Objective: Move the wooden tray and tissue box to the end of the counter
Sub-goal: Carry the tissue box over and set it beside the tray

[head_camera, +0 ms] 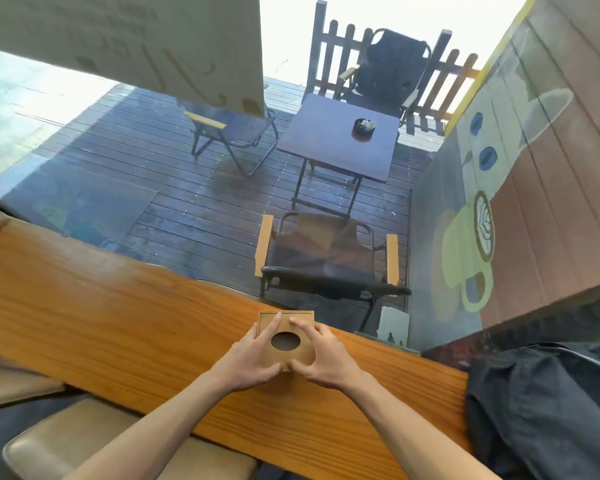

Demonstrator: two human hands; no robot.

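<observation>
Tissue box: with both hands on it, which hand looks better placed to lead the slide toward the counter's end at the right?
Probably the left. The left hand presses the tissue box from its left side, behind the direction of travel, so it can push. The right hand sits on the leading side, nearer the counter end, and can only steady.

This is looking like a café, seen from a long wooden counter [94, 306] running along a window. Outside, folding chairs [326, 258] are standing around a small dark table [340, 140] on a wet wooden deck [160, 161] with a picket fence [340, 50], and a wall mural [478, 233] is showing a latte-art cup and coffee beans.
</observation>
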